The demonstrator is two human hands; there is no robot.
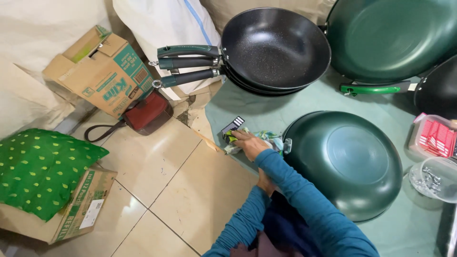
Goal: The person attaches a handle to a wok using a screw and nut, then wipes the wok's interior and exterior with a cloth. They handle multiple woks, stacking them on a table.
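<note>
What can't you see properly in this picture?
- Left hand: mostly hidden under the right forearm's blue sleeve; whether it holds anything cannot be told.
- Right hand: rests on a crumpled bundle; its fingers cover what lies underneath.
- Upturned green wok: its inside faces down, unseen.
- Large green pan: cut off by the top and right edges.
- Clear tub: its small metal pieces are too tiny to name.

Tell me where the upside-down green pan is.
In the head view, the upside-down green pan lies right of centre on the green mat, just right of the right hand, below the stacked black pans.
</note>
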